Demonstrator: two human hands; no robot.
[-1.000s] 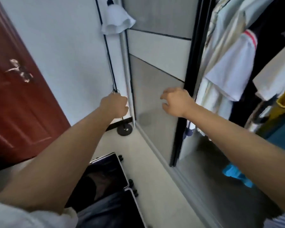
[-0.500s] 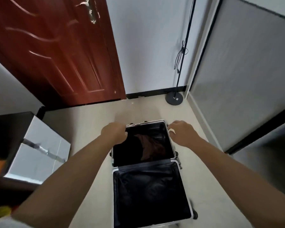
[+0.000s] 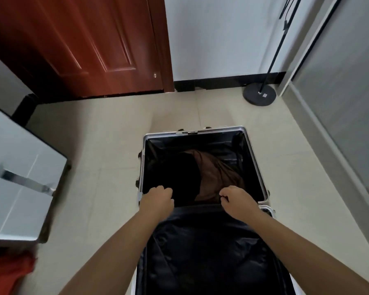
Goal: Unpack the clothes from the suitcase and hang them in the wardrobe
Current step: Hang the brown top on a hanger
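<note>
An open suitcase with a silver rim (image 3: 255, 162) lies flat on the tiled floor, both halves lined in black. The far half holds a brown garment (image 3: 217, 175) and, to its left, a black garment (image 3: 179, 173). The near half (image 3: 211, 252) shows only black lining. My left hand (image 3: 157, 202) reaches into the near left corner of the far half, fingers curled down into the black garment. My right hand (image 3: 237, 199) is curled on the near edge of the brown garment. The wardrobe's hanging clothes are out of view.
A red-brown door (image 3: 83, 43) stands at the back left. A floor lamp's round base (image 3: 260, 95) sits at the back right, beside the grey sliding wardrobe door (image 3: 345, 86). A grey cabinet (image 3: 15, 167) is at the left, something red (image 3: 9, 271) below it.
My view swung from the wardrobe down to the suitcase. Both hands dropped from beside the wardrobe door to the suitcase rim, then into the far half onto the garments.
</note>
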